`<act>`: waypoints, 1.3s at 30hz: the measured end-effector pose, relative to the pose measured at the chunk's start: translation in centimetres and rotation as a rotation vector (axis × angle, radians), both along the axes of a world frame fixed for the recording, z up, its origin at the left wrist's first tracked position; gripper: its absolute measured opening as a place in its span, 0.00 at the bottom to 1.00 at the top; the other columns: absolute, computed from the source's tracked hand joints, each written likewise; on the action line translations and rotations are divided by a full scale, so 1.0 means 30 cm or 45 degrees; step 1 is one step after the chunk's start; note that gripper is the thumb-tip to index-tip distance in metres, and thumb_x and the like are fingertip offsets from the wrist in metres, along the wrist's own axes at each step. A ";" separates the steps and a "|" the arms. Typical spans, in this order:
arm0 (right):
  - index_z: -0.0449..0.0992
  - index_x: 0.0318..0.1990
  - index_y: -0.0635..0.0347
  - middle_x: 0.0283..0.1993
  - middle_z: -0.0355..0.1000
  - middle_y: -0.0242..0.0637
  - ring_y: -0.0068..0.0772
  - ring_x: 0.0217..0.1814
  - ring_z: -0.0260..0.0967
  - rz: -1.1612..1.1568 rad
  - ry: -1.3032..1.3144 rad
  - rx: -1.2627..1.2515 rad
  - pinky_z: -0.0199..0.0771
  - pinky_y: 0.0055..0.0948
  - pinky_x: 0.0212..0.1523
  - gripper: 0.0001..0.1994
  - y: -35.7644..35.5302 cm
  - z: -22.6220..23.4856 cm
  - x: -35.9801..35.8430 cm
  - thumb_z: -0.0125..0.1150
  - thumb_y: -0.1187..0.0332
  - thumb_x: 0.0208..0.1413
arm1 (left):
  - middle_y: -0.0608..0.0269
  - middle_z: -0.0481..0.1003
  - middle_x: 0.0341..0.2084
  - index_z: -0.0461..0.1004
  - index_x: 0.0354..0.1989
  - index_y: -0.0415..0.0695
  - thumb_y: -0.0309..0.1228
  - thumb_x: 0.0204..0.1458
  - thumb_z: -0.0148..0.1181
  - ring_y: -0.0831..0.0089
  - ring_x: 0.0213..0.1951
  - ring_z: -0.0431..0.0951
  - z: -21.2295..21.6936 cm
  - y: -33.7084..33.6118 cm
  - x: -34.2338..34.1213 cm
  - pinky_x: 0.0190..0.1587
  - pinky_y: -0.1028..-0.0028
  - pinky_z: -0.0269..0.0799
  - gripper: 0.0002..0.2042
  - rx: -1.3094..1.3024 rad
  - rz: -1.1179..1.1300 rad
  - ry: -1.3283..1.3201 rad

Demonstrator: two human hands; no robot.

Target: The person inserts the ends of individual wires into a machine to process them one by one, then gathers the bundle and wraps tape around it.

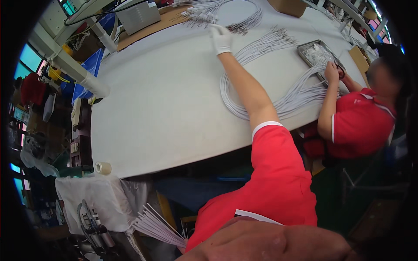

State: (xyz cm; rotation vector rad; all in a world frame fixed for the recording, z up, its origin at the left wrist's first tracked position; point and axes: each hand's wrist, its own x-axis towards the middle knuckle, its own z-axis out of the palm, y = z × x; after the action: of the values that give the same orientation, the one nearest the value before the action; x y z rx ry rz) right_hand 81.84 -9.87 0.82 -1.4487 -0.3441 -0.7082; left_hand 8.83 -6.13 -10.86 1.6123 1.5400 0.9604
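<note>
My right arm stretches far across the white table (152, 104). Its white-gloved hand (221, 40) is beside a pile of white cables with connector ends (202, 16) at the far edge. The fingers are too small to show whether they grip anything. Low at the left, a bundle of thin white cables (159, 228) fans out from my left hand (182, 249), which is closed round it and mostly hidden by my body. Under my right forearm lies a long looped bundle of white cables (227, 93), its connector ends pointing to the back.
At the right a co-worker in red (359, 117) holds black-handled scissors (340, 71) over a metal tray (300, 50). A tape roll (103, 168) sits at the table's near left corner. A metal post (72, 65) rises at the left; a grey box (138, 19) stands behind.
</note>
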 end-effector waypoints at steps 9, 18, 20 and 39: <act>0.78 0.34 0.59 0.33 0.74 0.38 0.31 0.35 0.72 2.142 -0.230 -0.507 0.71 0.28 0.37 0.10 0.392 0.116 -1.517 0.65 0.64 0.46 | 0.51 0.73 0.30 0.68 0.40 0.31 0.21 0.48 0.56 0.72 0.24 0.71 0.067 0.013 -0.245 0.30 0.75 0.70 0.11 0.053 0.127 -0.455; 0.77 0.32 0.63 0.28 0.72 0.38 0.30 0.30 0.71 2.847 -0.065 -0.438 0.70 0.26 0.31 0.09 0.326 0.118 -2.280 0.62 0.66 0.47 | 0.49 0.72 0.36 0.66 0.44 0.27 0.24 0.50 0.53 0.69 0.32 0.74 0.236 0.040 -0.268 0.36 0.75 0.71 0.15 0.278 0.386 -1.034; 0.77 0.32 0.63 0.28 0.72 0.39 0.29 0.31 0.71 2.861 0.136 -0.433 0.69 0.25 0.31 0.08 0.315 0.106 -2.288 0.61 0.67 0.48 | 0.49 0.72 0.37 0.66 0.45 0.27 0.24 0.51 0.53 0.69 0.34 0.74 0.275 0.049 -0.237 0.37 0.76 0.71 0.15 0.336 0.422 -1.125; 0.76 0.31 0.65 0.30 0.73 0.36 0.22 0.33 0.69 2.701 0.506 -0.449 0.69 0.23 0.34 0.09 0.280 -0.015 -2.266 0.58 0.67 0.52 | 0.45 0.70 0.43 0.62 0.50 0.26 0.24 0.52 0.48 0.61 0.43 0.74 0.176 0.010 -0.261 0.45 0.66 0.71 0.18 0.126 0.200 -1.104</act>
State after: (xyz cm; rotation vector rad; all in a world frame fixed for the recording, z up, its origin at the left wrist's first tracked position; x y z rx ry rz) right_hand 13.85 -1.47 0.36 -0.7502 -1.3492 1.3600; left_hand 1.00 -5.84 -5.58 0.9118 1.0129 1.5690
